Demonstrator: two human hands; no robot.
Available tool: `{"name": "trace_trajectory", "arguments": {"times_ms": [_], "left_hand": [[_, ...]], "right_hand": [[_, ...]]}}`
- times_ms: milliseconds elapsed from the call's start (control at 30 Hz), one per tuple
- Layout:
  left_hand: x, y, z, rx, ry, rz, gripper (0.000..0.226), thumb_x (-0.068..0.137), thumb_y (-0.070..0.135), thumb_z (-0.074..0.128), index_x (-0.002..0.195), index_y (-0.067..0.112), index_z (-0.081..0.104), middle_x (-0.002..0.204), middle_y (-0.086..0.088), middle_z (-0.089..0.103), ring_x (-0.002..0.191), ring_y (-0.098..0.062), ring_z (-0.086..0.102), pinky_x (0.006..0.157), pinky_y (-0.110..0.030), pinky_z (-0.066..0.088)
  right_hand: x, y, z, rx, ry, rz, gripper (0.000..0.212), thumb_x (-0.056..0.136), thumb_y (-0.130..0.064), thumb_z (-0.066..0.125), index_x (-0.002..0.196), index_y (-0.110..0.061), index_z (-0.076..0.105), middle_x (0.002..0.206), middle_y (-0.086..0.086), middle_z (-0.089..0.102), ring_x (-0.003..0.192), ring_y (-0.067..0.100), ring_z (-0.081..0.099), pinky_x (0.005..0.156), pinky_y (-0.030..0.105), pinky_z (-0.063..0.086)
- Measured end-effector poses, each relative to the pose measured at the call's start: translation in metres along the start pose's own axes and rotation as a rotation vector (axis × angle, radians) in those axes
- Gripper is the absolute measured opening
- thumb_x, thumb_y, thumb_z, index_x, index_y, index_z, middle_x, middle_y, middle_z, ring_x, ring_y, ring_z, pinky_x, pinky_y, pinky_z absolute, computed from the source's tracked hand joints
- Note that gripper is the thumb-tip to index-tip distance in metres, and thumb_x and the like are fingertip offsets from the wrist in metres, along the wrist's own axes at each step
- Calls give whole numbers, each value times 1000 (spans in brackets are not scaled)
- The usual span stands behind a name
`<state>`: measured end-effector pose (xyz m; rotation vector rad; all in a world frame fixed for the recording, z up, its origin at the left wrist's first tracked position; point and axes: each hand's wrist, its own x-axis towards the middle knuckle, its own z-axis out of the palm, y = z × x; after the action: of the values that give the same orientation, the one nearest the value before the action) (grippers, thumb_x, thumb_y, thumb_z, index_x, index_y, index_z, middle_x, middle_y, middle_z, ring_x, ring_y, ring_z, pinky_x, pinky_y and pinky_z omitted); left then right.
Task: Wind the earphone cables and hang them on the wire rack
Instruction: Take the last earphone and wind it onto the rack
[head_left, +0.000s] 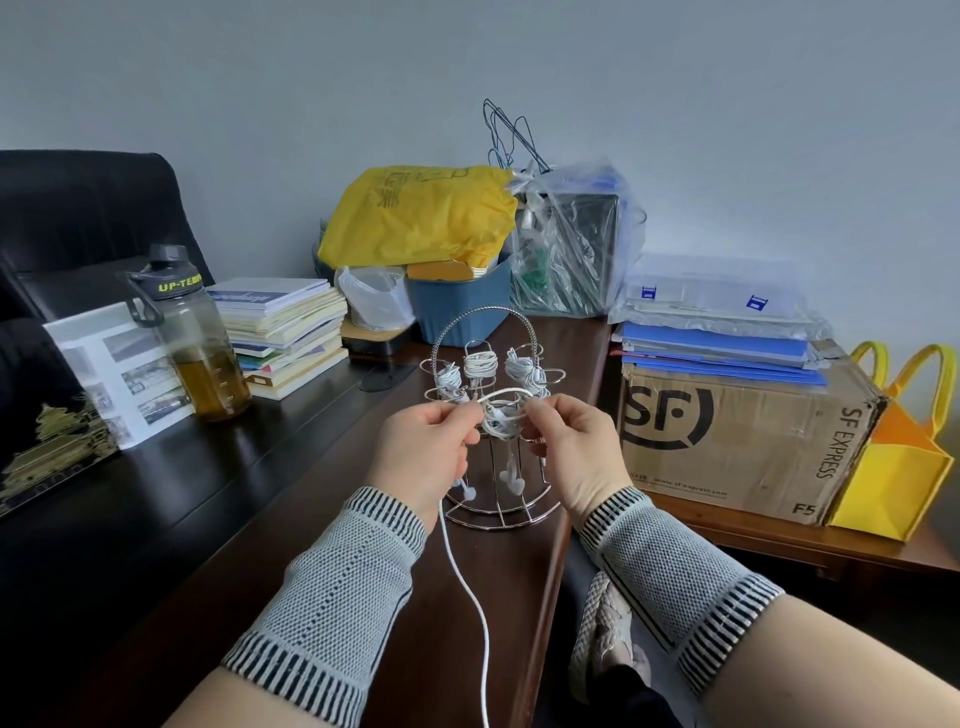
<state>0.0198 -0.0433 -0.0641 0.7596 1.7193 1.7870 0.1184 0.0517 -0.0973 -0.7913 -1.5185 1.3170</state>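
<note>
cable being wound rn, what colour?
White, like the bundles on the wire rack. The cable shows clearly in the head view.

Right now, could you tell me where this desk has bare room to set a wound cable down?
Bare wood shows between the wire rack and the water bottle, running toward the near edge beside the left hand. The back is crowded: book stack, blue bin, plastic bags. Right of the right hand, the SF box fills the side table.

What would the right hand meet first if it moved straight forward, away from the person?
Probably the wire rack, just beyond the right hand and the cable it pinches; depth is unclear.
</note>
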Motion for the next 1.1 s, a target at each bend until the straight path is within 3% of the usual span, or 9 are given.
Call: {"name": "trace_trajectory", "arguments": {"times_ms": [133, 267, 400, 533, 667, 800, 900, 1033, 1100], "left_hand": [[2, -4, 7, 1, 66, -68, 27, 92, 26, 64, 72, 9, 70, 53, 5, 56, 44, -8, 38, 49, -23, 33], [7, -3, 14, 51, 95, -89, 33, 94, 25, 58, 65, 11, 62, 58, 0, 53, 52, -11, 43, 50, -24, 35], [8, -7, 12, 83, 120, -116, 35, 93, 23, 57, 60, 14, 55, 74, -6, 63, 69, -17, 57, 61, -31, 44], [8, -11, 8, 71, 88, -127, 33, 94, 22, 55, 62, 14, 54, 90, -4, 72, 91, -18, 67, 69, -35, 52], [5, -13, 5, 59, 56, -153, 36, 96, 24, 54, 62, 12, 52, 91, -4, 73, 92, -19, 68, 76, -39, 53], [3, -16, 4, 20, 37, -193, 37, 95, 15, 52, 58, 11, 48, 89, -7, 74, 93, -22, 70, 84, -42, 52], [3, -19, 4, 46, 53, -175, 38, 90, 12, 51, 51, 13, 46, 83, -4, 76, 97, -24, 68, 87, -44, 53], [2, -22, 2, 56, 31, -143, 47, 84, 11, 50, 38, 18, 46, 89, -6, 76, 99, -26, 68, 78, -39, 52], [2, -22, 1, 45, 10, -131, 42, 80, 8, 47, 40, 19, 45, 91, -8, 76, 100, -25, 68, 79, -39, 51]], "right_hand": [[4, -6, 5, 24, 57, 77, 32, 87, -27, 64, 61, -8, 65, 58, 4, 60, 55, 14, 51, 61, 34, 44], [9, -10, 9, 24, 98, 142, 30, 79, -25, 64, 55, -7, 66, 58, 10, 61, 55, 20, 51, 59, 34, 43], [15, -12, 11, -26, 101, 196, 27, 66, -30, 62, 48, -11, 66, 56, 11, 63, 54, 22, 53, 61, 39, 47], [18, -12, 12, -46, 116, 207, 28, 68, -25, 61, 45, -10, 59, 51, 12, 58, 49, 23, 51, 59, 39, 49], [17, -13, 14, -83, 122, 213, 25, 59, -31, 58, 43, -12, 55, 49, 11, 53, 48, 24, 48, 56, 39, 46], [16, -8, 11, -125, 109, 220, 31, 65, -28, 60, 38, -15, 50, 46, 6, 51, 46, 23, 47, 56, 38, 44], [15, -6, 10, -189, 93, 182, 27, 65, -31, 59, 44, -17, 50, 48, 4, 53, 51, 24, 51, 59, 44, 51], [11, -5, 12, -216, 101, 99, 21, 73, -28, 61, 57, -17, 56, 58, 3, 62, 65, 34, 65, 71, 54, 57], [7, -4, 11, -202, 92, 79, 19, 71, -33, 61, 63, -16, 58, 63, 5, 66, 70, 35, 67, 73, 55, 56]]}}
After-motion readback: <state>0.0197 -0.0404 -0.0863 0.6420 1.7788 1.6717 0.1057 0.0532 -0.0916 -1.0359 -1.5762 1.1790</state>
